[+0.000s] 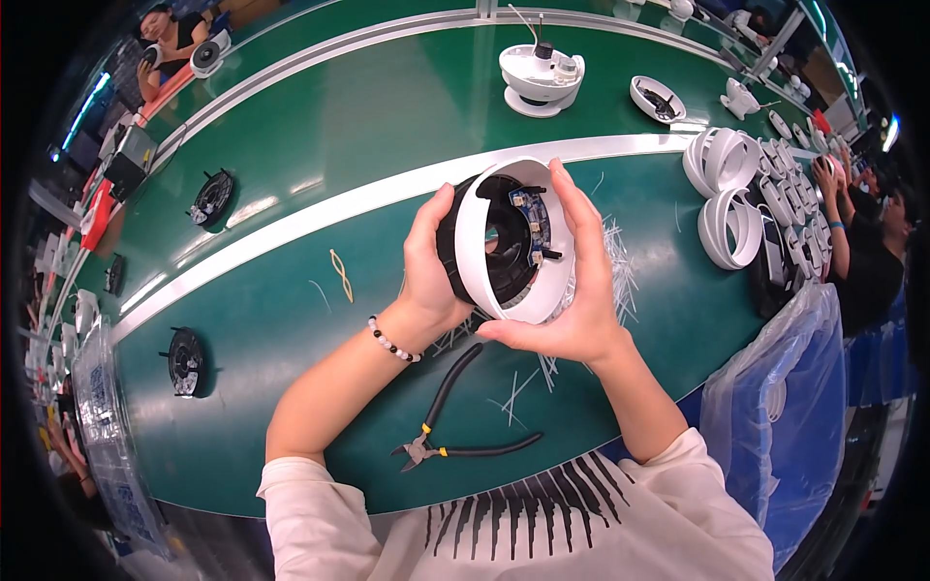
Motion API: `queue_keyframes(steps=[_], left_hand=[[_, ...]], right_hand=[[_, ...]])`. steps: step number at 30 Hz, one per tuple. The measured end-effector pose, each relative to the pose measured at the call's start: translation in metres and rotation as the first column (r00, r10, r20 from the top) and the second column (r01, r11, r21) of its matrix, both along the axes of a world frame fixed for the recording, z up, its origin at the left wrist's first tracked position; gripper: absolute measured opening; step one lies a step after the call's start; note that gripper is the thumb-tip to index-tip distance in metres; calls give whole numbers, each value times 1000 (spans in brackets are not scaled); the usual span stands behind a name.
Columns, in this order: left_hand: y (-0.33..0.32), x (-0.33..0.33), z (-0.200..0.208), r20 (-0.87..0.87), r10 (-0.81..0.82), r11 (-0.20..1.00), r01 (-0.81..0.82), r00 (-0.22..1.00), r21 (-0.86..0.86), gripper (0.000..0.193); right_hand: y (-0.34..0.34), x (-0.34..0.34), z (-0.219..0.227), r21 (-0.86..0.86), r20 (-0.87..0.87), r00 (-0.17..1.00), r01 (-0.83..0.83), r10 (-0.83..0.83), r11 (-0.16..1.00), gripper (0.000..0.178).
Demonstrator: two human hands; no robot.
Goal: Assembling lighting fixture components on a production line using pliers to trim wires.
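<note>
Between my two hands, above the green bench, is a round device housing: a white plastic ring [472,247] around a black round inner part [506,232]. A small blue circuit board [534,221] shows inside it. My left hand [426,266] grips the black side, its fingers partly hidden behind. My right hand [581,290] wraps the white side, thumb along the lower rim. Below my hands, diagonal cutters [418,451] with black handles lie spread on the bench. Thin white cable-tie offcuts [620,271] are scattered under and beside the housing.
White rings [728,228] and small white parts [794,198] are heaped at the right. Black round parts [186,361] lie at the left. A yellow band [341,276] is on the bench [262,387]. Beyond the pale strip stands a white assembly [542,77]. Other people work at both sides.
</note>
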State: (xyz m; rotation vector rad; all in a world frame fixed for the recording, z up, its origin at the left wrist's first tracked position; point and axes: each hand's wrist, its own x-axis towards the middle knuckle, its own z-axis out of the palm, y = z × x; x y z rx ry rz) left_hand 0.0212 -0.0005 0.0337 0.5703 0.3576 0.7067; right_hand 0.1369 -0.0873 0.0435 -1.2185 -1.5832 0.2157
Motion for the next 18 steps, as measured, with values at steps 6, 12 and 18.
queue_keyframes(steps=[6, 12, 18], left_hand=[[-1, -21, 8, 15, 95, 994, -95, 995, 58, 41], [-4, 30, -20, 328, -96, 978, 150, 940, -143, 46], [-5, 5, -30, 277, -155, 973, 194, 948, -121, 58]], right_hand=[[20, -5, -5, 45, 16, 994, -111, 111, 993, 107], [7, 1, -8, -15, -152, 988, -43, 40, 999, 109], [9, -13, -24, -81, 47, 998, -47, 51, 996, 111]])
